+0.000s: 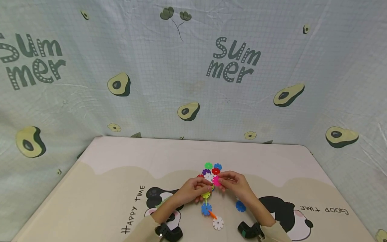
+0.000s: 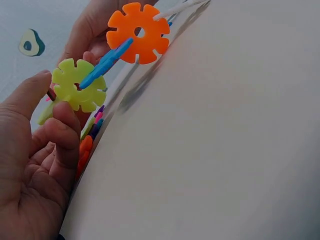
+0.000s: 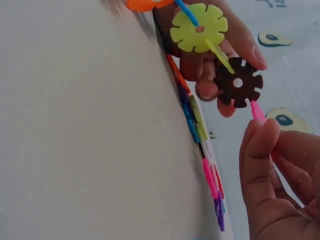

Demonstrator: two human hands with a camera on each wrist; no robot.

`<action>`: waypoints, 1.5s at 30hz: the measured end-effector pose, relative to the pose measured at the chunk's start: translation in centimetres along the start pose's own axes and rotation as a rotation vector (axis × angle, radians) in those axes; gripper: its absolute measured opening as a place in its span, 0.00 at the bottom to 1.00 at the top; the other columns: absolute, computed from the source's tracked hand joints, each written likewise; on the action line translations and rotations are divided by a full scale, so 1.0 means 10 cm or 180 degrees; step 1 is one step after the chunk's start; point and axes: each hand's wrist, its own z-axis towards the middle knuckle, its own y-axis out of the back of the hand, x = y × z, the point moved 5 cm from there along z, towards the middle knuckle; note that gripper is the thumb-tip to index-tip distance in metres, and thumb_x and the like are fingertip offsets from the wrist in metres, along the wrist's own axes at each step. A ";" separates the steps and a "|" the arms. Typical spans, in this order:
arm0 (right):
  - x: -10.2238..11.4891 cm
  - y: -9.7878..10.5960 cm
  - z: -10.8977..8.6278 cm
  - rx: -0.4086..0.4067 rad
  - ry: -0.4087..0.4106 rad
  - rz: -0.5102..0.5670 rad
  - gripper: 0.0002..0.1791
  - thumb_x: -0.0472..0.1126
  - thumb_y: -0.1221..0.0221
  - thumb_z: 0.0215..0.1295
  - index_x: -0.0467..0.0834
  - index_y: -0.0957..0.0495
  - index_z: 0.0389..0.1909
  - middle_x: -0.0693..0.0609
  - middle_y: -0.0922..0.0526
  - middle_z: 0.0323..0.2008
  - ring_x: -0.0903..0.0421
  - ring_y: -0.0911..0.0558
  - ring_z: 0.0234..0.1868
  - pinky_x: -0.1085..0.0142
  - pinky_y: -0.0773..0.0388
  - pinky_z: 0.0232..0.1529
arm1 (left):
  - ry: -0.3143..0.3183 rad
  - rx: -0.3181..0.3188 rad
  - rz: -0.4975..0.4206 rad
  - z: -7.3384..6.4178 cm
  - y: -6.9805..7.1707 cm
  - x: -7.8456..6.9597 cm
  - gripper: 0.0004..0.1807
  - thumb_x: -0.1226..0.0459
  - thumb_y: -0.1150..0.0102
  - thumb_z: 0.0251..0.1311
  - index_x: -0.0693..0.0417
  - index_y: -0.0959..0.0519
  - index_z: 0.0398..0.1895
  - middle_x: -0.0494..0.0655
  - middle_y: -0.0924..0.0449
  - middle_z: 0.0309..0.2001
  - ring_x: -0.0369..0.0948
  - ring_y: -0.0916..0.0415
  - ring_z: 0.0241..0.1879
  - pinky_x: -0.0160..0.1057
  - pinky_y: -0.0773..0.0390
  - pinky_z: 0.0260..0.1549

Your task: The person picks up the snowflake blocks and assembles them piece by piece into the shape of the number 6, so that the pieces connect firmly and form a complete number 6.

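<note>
My right hand (image 1: 237, 184) pinches a pink notched plastic snowflake disc (image 1: 216, 181) between thumb and fingertips. In the right wrist view, that pink disc is edge-on, its end at a notch of a dark brown disc (image 3: 226, 86). My left hand (image 1: 193, 190) holds a chain of these discs near the brown one, its fingers curled behind. A yellow-green disc (image 2: 65, 80) is by the left fingertips. From it the chain runs through a blue disc (image 2: 106, 62) to an orange disc (image 2: 120, 40) and a white one (image 1: 218, 227).
Beyond the hands a cluster of joined discs lies on the table, with green (image 1: 208, 165), blue (image 1: 218, 166), red (image 1: 216, 171) and purple pieces. One loose blue disc (image 1: 240, 206) lies by the right forearm. A printed cloth (image 1: 193, 67) hangs behind the table (image 1: 121, 151).
</note>
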 end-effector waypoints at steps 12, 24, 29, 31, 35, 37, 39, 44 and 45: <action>0.00 0.01 0.01 0.0019 0.0116 -0.0154 0.17 0.35 0.39 0.66 0.26 0.22 0.49 0.35 0.17 0.37 0.61 0.21 0.26 0.72 0.22 0.35 | -0.0044 0.0080 0.0088 -0.01 -0.02 -0.02 0.15 0.63 0.44 0.69 0.65 0.22 0.51 0.46 0.19 0.31 0.36 0.32 0.17 0.27 0.31 0.18; -0.09 0.00 0.02 0.0079 -0.0056 -0.0231 0.16 0.37 0.37 0.64 0.29 0.19 0.46 0.48 0.15 0.32 0.61 0.20 0.25 0.72 0.21 0.35 | -0.0083 0.0233 0.0247 -0.01 -0.04 -0.01 0.13 0.64 0.44 0.68 0.67 0.22 0.48 0.45 0.21 0.29 0.34 0.35 0.16 0.26 0.32 0.18; -0.10 0.00 0.02 -0.0055 -0.0151 -0.0295 0.14 0.36 0.37 0.65 0.30 0.19 0.46 0.43 0.15 0.39 0.61 0.18 0.29 0.73 0.21 0.39 | -0.0067 0.0214 0.0259 0.00 -0.03 0.00 0.13 0.64 0.44 0.69 0.67 0.22 0.47 0.44 0.22 0.29 0.34 0.35 0.16 0.26 0.32 0.17; -0.09 -0.01 0.01 -0.0085 -0.0179 -0.0289 0.14 0.36 0.38 0.65 0.30 0.19 0.47 0.41 0.15 0.42 0.61 0.18 0.30 0.73 0.21 0.40 | -0.0062 0.0203 0.0273 0.00 -0.03 0.01 0.13 0.64 0.44 0.69 0.67 0.22 0.48 0.45 0.21 0.30 0.34 0.35 0.16 0.26 0.32 0.18; -0.08 -0.02 0.00 -0.0039 -0.0152 -0.0203 0.14 0.35 0.38 0.65 0.29 0.19 0.47 0.40 0.16 0.41 0.61 0.18 0.29 0.72 0.21 0.37 | -0.0060 0.0196 0.0294 0.00 -0.03 0.01 0.13 0.64 0.44 0.69 0.67 0.23 0.48 0.46 0.20 0.31 0.34 0.35 0.15 0.26 0.32 0.17; -0.06 -0.03 0.00 0.0027 -0.0097 -0.0156 0.15 0.35 0.38 0.65 0.28 0.20 0.47 0.39 0.16 0.39 0.61 0.19 0.27 0.72 0.21 0.35 | -0.0058 0.0211 0.0282 0.00 -0.03 0.01 0.13 0.64 0.45 0.69 0.67 0.23 0.48 0.45 0.20 0.30 0.33 0.35 0.15 0.26 0.32 0.17; -0.06 -0.03 0.00 0.0101 -0.0050 -0.0111 0.15 0.35 0.39 0.66 0.26 0.21 0.47 0.39 0.16 0.37 0.61 0.19 0.26 0.72 0.21 0.34 | -0.0060 0.0232 0.0266 0.00 -0.03 0.01 0.13 0.64 0.45 0.69 0.68 0.23 0.48 0.44 0.21 0.29 0.33 0.35 0.15 0.26 0.32 0.17; -0.08 -0.02 0.01 0.0228 -0.0012 -0.0040 0.16 0.35 0.39 0.66 0.24 0.22 0.48 0.40 0.16 0.34 0.62 0.20 0.25 0.72 0.21 0.33 | -0.0095 0.0277 0.0267 0.00 -0.04 0.00 0.13 0.64 0.45 0.69 0.68 0.23 0.48 0.42 0.23 0.27 0.33 0.35 0.15 0.26 0.32 0.17; -0.09 -0.02 0.01 0.0241 -0.0008 -0.0031 0.17 0.35 0.39 0.66 0.24 0.22 0.48 0.41 0.16 0.34 0.62 0.20 0.25 0.71 0.21 0.33 | -0.0103 0.0285 0.0270 0.00 -0.04 0.00 0.13 0.64 0.45 0.69 0.68 0.23 0.48 0.42 0.24 0.27 0.33 0.35 0.15 0.26 0.32 0.17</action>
